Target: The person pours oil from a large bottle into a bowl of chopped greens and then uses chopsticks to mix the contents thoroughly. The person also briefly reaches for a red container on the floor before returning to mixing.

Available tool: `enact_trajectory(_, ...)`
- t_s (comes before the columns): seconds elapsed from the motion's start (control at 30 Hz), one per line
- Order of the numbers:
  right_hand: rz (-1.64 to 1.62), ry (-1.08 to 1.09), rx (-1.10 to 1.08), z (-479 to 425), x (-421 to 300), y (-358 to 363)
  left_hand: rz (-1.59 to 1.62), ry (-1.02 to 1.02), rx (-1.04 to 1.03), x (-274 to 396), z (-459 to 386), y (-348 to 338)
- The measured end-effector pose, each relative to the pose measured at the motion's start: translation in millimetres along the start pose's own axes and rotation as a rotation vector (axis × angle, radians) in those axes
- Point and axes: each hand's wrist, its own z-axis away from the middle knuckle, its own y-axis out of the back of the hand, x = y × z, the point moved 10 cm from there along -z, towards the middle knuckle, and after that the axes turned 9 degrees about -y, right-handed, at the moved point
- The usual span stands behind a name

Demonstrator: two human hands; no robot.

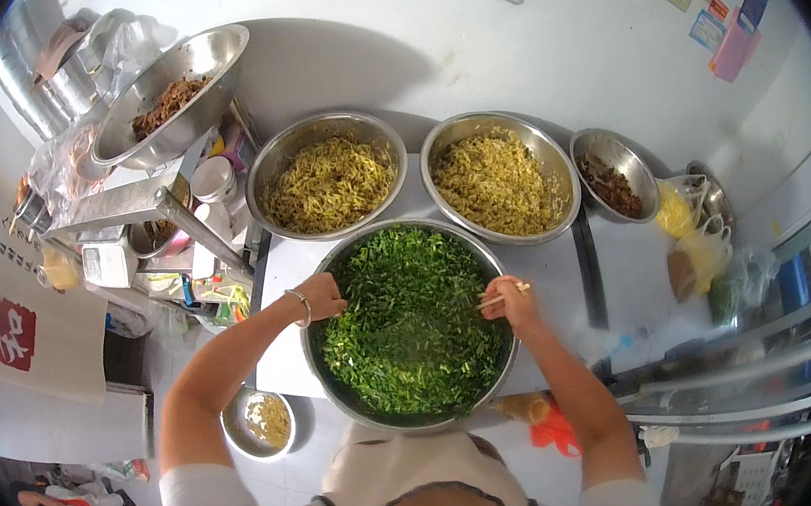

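A large stainless steel bowl (316,366) full of chopped leafy greens (413,326) stands in front of me at the table's near edge. My left hand (323,297), with a bangle at the wrist, is curled over the bowl's left rim. In my right hand (513,302) is a pair of wooden chopsticks (492,299), their tips pointing left over the greens at the right side. Beyond the bowl, two metal bowls hold a shredded yellowish food, the left heap (331,183) and the right heap (495,184).
A smaller bowl of brown food (610,187) and plastic bags (701,244) sit at right. A tilted basin (222,57) of brown mince rests on the upper-left rack (170,203). A bowl of pale bits (268,423) stands low at left. A person (68,503) is at far lower left.
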Motion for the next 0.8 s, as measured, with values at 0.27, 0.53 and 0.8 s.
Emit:
enact_trajectory(0.27,-0.026,0.079,-0.094,14,-37,-36,0.227,-0.066,0.07,16,5,14)
enact_trajectory(0.53,0.443,0.329,-0.233,103,-159,-83,-0.199,-0.197,0.115,102,48,98)
enact_trajectory(0.8,0.715,0.266,-0.078,88,-82,-5,-0.448,0.131,-0.023,55,70,81)
